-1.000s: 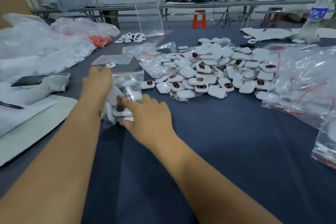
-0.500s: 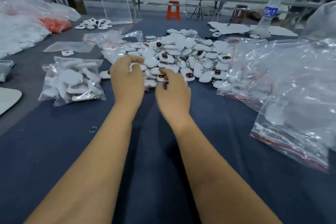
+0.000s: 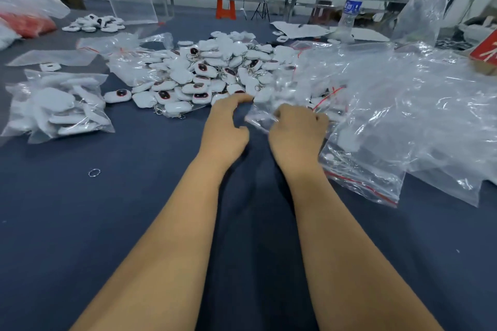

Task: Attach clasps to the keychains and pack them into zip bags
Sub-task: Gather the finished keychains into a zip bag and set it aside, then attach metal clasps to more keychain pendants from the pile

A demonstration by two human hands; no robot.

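Note:
A heap of white keychains (image 3: 212, 72) with dark red faces and metal clasps lies mid-table on the blue cloth. A filled zip bag (image 3: 57, 107) of keychains lies at the left. My right hand (image 3: 297, 131) grips the edge of an empty clear zip bag (image 3: 271, 105) at the heap's right side. My left hand (image 3: 224, 126) hovers beside it with its fingers loosely curled near the bag's edge; I cannot tell whether it touches the bag. A loose metal ring (image 3: 94, 172) lies on the cloth at the left front.
A big pile of empty zip bags (image 3: 403, 105) with red strips spreads over the right side. A water bottle (image 3: 349, 12) stands at the back right. More flat bags (image 3: 53, 58) and a small keychain group (image 3: 94, 23) lie at the back left.
Both hands left the filled bag at the left, passed over the keychain heap and moved right to the empty bags. My right hand has taken hold of a zip bag.

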